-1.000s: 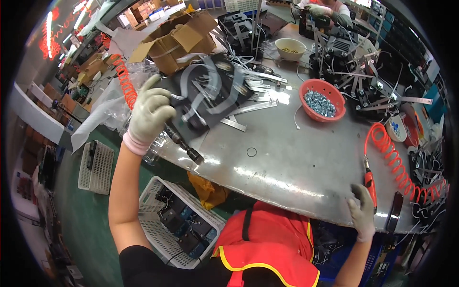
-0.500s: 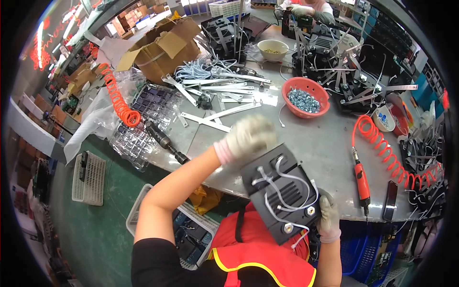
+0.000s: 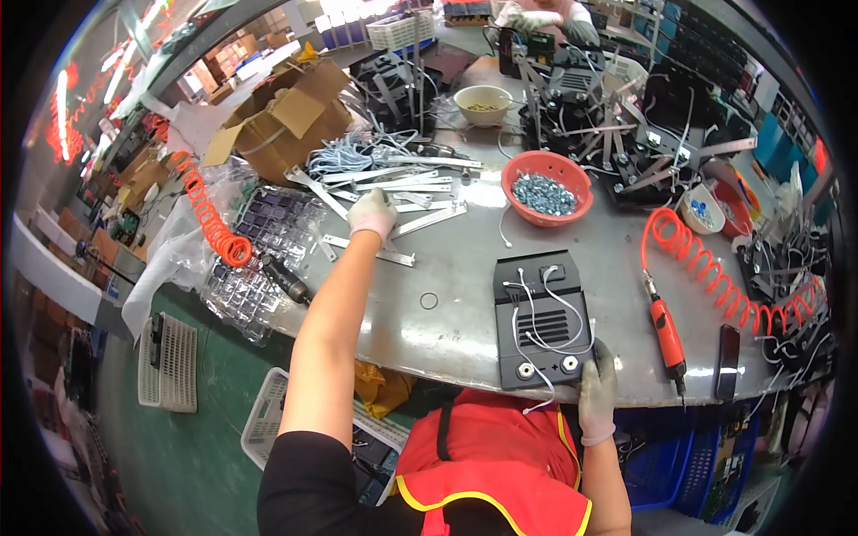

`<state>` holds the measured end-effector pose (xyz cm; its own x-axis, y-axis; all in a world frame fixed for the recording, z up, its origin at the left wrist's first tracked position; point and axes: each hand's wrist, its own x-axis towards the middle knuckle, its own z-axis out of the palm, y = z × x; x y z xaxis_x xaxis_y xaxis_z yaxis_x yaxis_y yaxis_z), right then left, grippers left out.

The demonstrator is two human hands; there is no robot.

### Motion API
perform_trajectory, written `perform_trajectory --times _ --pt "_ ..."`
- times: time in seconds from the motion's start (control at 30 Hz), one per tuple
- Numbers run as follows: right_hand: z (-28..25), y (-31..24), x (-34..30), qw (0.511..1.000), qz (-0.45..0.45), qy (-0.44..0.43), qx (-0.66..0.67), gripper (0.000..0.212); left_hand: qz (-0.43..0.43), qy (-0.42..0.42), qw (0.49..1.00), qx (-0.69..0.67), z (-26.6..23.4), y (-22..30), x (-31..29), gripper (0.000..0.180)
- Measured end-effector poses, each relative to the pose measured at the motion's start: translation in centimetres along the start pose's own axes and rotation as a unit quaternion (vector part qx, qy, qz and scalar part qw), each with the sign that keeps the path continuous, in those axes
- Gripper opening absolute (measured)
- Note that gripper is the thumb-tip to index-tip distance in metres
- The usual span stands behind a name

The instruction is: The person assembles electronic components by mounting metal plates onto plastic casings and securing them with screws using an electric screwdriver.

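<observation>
A black metal panel (image 3: 542,335) with vent slots, white cables and two round terminals lies at the near edge of the table. My right hand (image 3: 597,386) grips its lower right edge, the thumb along the side. My left hand (image 3: 372,215) is stretched out to the pile of metal strips (image 3: 420,176), fingers curled downward among them. Whatever it has in its fingers is hidden by the hand. One flat strip (image 3: 393,256) sticks out near my left wrist. Pale bundled cables (image 3: 344,158) lie just beyond the pile.
A red bowl of metal nuts (image 3: 547,189) stands beyond the panel, a white bowl (image 3: 483,105) farther back. To the right lie a red power screwdriver (image 3: 668,339) and a phone (image 3: 728,362). A dark screwdriver (image 3: 286,279) rests left. A person (image 3: 547,18) works opposite.
The panel went from tilted above the table edge to upright on the tabletop, still in my right hand. My left hand moved away from it, left and forward to the metal strips.
</observation>
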<state>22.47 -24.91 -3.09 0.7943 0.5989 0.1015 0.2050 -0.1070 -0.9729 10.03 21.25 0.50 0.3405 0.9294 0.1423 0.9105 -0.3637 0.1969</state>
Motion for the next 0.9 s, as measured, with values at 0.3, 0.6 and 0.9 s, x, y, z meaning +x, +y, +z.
perform_trajectory --times 0.3,0.6,0.9 --pt "-2.0 -3.1 -0.1 0.949 -0.118 0.034 -0.290 0.037 -0.006 0.211 0.975 -0.069 -3.8 -2.5 1.2 0.017" --pt "2.2 -8.0 0.1 0.976 -0.121 -0.166 -0.071 0.058 0.515 -0.068 0.823 -0.228 -9.5 6.6 -17.2 0.015" --pt "3.7 -5.6 -3.1 0.927 0.216 -0.215 0.217 0.023 0.427 0.000 0.772 -0.471 -1.5 5.6 -30.6 0.032"
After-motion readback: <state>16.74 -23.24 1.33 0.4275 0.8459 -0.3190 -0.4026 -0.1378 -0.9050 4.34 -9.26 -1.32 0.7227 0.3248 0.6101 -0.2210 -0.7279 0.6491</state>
